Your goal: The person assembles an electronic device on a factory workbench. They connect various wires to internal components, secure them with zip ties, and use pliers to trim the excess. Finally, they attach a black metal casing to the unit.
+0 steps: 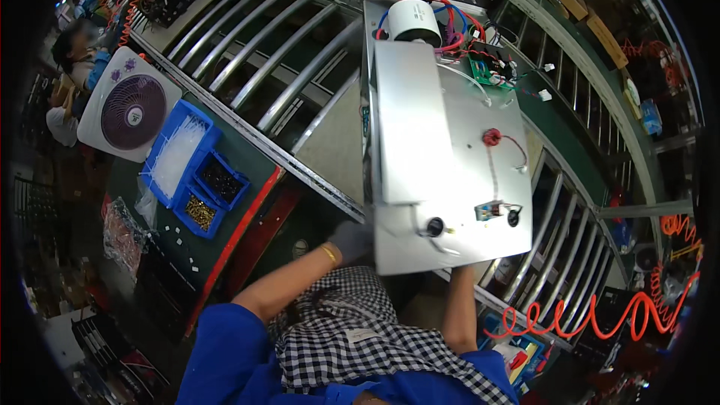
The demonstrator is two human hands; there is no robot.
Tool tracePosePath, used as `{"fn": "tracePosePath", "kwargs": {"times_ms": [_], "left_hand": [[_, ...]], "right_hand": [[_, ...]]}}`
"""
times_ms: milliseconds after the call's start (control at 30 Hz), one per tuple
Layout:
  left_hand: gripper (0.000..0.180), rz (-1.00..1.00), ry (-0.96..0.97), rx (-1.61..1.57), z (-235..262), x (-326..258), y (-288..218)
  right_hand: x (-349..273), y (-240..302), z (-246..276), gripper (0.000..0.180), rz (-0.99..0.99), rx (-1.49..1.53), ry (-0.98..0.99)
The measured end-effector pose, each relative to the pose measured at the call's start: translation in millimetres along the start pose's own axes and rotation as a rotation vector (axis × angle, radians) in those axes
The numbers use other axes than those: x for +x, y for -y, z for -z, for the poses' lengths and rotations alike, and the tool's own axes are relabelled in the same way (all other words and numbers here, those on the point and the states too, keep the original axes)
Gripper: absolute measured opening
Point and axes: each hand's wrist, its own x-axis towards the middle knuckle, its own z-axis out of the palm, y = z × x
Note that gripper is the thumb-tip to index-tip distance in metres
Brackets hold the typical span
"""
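A large silver metal panel (480, 172) lies in front of me, partly over the roller conveyor. On it are a long shiny metal cover (412, 127), a white cylinder (414, 21) with red and blue wires, and a green circuit board (491, 67). A red-wound ring (492, 137) with thin leads sits to the right, and two black round parts are near the front edge. My left hand (351, 243), in a dark grey glove, is against the panel's near left corner; its fingers are hidden. My right forearm (459, 304) reaches under the near edge, and the panel covers that hand.
Metal conveyor rollers (289, 67) run on both sides. At left, blue bins (178, 151) hold clear strips, black pieces and brass-coloured fasteners beside a white fan (129, 105). A coiled red hose (585, 319) hangs at right. Another person (75, 60) sits at far left.
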Motion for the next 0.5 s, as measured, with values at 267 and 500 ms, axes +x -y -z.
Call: {"fn": "tracePosePath", "kwargs": {"times_ms": [267, 500], "left_hand": [[0.022, -0.057, -0.264, 0.185, 24.3, -55.7, 124.5], [0.020, -0.081, -0.344, 0.210, 38.5, -55.5, 136.9]], "right_hand": [[-66.1, -82.0, -55.1, 0.033, 0.108, 0.190, 0.012], [-139.5, -27.5, -97.5, 0.031, 0.024, 0.233, -0.009]]}}
